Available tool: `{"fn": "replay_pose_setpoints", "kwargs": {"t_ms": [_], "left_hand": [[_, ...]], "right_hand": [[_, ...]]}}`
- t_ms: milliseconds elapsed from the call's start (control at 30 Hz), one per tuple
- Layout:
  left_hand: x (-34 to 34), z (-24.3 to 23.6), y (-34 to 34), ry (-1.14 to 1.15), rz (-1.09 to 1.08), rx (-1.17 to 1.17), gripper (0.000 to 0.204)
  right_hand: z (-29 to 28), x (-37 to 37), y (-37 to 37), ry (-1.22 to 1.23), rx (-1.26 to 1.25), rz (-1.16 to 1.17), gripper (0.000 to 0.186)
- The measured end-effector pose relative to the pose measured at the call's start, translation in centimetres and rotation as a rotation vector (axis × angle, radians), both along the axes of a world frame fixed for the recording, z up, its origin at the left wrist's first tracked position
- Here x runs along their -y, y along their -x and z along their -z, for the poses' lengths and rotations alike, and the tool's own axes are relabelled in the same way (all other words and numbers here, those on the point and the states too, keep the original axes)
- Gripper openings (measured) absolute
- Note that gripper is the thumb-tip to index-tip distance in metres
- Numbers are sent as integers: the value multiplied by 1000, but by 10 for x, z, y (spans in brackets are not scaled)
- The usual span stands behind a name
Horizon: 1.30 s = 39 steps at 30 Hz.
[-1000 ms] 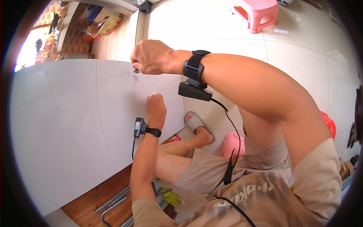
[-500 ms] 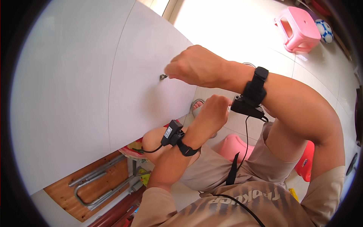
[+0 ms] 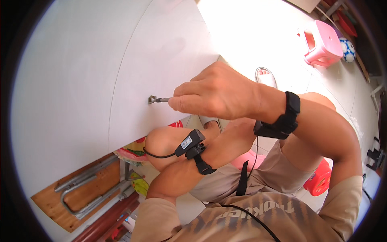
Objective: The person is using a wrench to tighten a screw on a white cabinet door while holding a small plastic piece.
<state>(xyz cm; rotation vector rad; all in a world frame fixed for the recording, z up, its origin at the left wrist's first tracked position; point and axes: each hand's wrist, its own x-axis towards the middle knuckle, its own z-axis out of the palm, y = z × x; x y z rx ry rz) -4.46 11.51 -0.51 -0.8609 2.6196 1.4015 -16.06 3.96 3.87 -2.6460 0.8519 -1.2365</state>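
Observation:
My right hand is closed around a thin, dark, rod-like tool with a small metallic head. Its head is at the surface of a large white panel; whether it touches is hard to tell. Most of the shaft is hidden inside my fist, so its exact kind does not show. My left hand is below and behind the right one, over my lap. The right wrist covers its fingers, so what it holds, if anything, is hidden.
Under the panel's lower edge lies a wooden board with folded metal legs. A pink stool and a blue-and-white ball stand far right on the tiled floor. A red plastic object is beside my right thigh.
My right hand has moved slightly lower in view, and the tool's head has shifted left and down over the panel. The left hand has slipped further behind the right wrist.

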Motion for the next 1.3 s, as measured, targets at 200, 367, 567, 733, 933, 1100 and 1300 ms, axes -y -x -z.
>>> {"fn": "replay_pose_setpoints", "kwargs": {"t_ms": [200, 367, 567, 733, 933, 1100, 1300], "left_hand": [[1, -3, -10, 33, 78, 1, 11], [-4, -15, -17, -126, -47, 28, 18], [-9, -7, -22, -225, -120, 36, 17], [-9, 2, -22, -71, -18, -146, 27], [-11, 37, -16, 65, 104, 92, 15], [-6, 31, -15, 368, 234, 83, 9], [27, 25, -19, 490, 104, 172, 10]], "right_hand": [[25, -2, -20, -127, -138, 14, 22], [13, -9, -30, -56, 60, -93, 25], [18, -15, -44, -33, -82, -75, 26], [21, -10, -43, -126, -106, -16, 24], [-4, -8, -24, -84, -24, 21, 19], [-15, -4, 11, -142, 202, 327, 11], [2, -3, -1, -154, -83, 421, 12]]}}
